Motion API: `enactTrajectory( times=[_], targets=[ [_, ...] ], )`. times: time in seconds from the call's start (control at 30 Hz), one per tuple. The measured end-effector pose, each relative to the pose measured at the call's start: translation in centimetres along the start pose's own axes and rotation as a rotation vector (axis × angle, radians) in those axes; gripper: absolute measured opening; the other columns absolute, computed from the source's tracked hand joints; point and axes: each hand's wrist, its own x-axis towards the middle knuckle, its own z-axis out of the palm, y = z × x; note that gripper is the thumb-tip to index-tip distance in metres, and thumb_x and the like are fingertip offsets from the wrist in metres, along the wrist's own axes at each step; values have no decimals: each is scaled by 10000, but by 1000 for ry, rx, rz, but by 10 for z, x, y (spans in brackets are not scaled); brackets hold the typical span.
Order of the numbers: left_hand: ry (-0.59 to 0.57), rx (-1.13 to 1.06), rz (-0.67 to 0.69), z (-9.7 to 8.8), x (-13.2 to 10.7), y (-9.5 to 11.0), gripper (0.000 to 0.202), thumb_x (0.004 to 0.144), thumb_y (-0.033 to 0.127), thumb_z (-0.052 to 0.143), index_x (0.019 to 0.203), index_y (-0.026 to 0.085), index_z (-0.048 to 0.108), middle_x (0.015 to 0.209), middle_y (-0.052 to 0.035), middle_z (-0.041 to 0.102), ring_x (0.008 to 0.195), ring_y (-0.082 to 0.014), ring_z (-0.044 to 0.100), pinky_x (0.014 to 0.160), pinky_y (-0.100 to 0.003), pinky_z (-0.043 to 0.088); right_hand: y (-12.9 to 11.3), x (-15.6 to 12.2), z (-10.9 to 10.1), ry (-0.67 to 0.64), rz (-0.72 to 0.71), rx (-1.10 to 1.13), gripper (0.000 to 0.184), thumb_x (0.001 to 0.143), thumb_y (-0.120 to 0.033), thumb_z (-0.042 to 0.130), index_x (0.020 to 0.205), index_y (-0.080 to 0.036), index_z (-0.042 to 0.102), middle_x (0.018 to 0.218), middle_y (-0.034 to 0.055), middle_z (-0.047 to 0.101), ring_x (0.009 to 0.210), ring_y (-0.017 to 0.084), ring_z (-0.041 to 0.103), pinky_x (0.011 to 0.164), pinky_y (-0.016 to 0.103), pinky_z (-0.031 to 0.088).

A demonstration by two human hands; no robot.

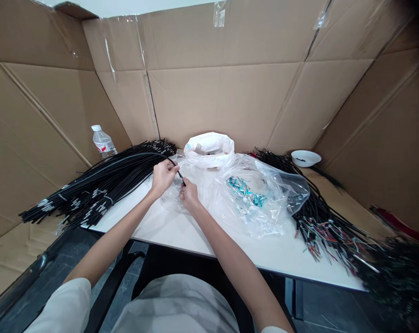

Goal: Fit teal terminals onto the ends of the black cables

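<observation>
Both hands meet over the middle of the table around one black cable (173,162). My left hand (165,175) pinches the cable a short way behind its end, and the rest arcs back toward the bundle on the left. Just below and to the right, my right hand (189,193) has its fingers closed on the cable's end section; the tip itself is hidden. Under and beside the hands lies clear plastic sheeting (212,199). To the right of my right hand, small teal and metallic parts (246,190) lie in a clear plastic bag (292,189).
A large bundle of black cables (126,171) covers the table's left, with a water bottle (103,142) behind. A white bag (209,150) stands at the back. Cables with stripped coloured wires (320,236) and a white bowl (305,158) are on the right. Cardboard walls (223,101) enclose the table.
</observation>
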Motion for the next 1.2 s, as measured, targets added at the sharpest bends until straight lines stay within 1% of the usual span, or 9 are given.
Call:
enactTrajectory(
  times=[0.07, 0.17, 0.33, 0.53, 0.67, 0.87, 0.97, 1.1, 1.2],
  targets=[
    [13, -6, 5, 0, -1, 2, 99, 849, 238, 707, 877, 144, 693, 712, -10, 731, 678, -181, 694, 672, -274, 526, 0, -1, 2, 14, -6, 22, 336, 1017, -220, 454, 682, -193, 458, 436, -105, 327, 335, 49, 198, 335, 189, 127],
    [32, -12, 12, 1, -2, 3, 82, 812, 233, 694, 850, 159, 699, 727, -26, 754, 683, -201, 704, 654, -259, 507, 1, -2, 4, 37, -3, 46, 326, 1018, -217, 450, 693, -197, 446, 447, -109, 322, 330, 46, 198, 335, 190, 129],
    [47, -15, 8, 2, -3, 1, 97, 797, 235, 665, 852, 161, 694, 762, -41, 769, 684, -205, 707, 658, -257, 511, 2, -3, 7, 66, 23, 56, 324, 1034, -224, 455, 712, -188, 447, 491, -109, 340, 341, 36, 206, 339, 185, 143],
    [49, -10, 3, 1, -3, -1, 109, 794, 257, 668, 846, 165, 695, 768, -46, 769, 707, -217, 717, 647, -258, 515, -3, -1, 8, 52, 72, 20, 350, 1036, -330, 543, 736, -157, 495, 545, -115, 324, 380, 24, 195, 345, 168, 149],
    [51, -1, 4, 0, -2, -1, 106, 797, 258, 663, 843, 168, 696, 739, -41, 759, 711, -224, 720, 651, -262, 519, -5, 1, 8, 43, 74, 1, 354, 1038, -345, 542, 743, -154, 504, 549, -113, 330, 382, 24, 205, 344, 164, 163],
    [86, 30, 18, -1, -1, -2, 118, 813, 266, 648, 866, 171, 692, 770, -55, 764, 741, -228, 721, 684, -267, 516, 1, -1, 8, 53, 66, -7, 341, 1033, -324, 546, 738, -158, 504, 535, -113, 356, 371, 27, 241, 345, 167, 181],
    [103, 45, 23, -1, -1, -3, 109, 805, 268, 660, 849, 173, 691, 762, -59, 762, 758, -239, 726, 703, -280, 514, 2, -3, 7, 57, 59, -1, 333, 1030, -270, 526, 716, -166, 484, 513, -112, 356, 355, 31, 236, 341, 177, 165],
    [104, 34, 22, 0, -3, -3, 109, 800, 261, 670, 857, 172, 696, 773, -63, 769, 778, -245, 737, 700, -281, 518, 2, -3, 6, 67, 36, 17, 285, 1013, -221, 513, 733, -168, 508, 505, -104, 388, 344, 39, 248, 341, 183, 167],
    [99, 18, 20, 1, -6, -3, 101, 800, 252, 672, 854, 171, 696, 784, -62, 774, 769, -237, 742, 695, -275, 524, 1, -4, 6, 71, 14, 27, 279, 994, -185, 477, 717, -179, 507, 481, -93, 381, 328, 47, 238, 332, 193, 156]
  ],
)
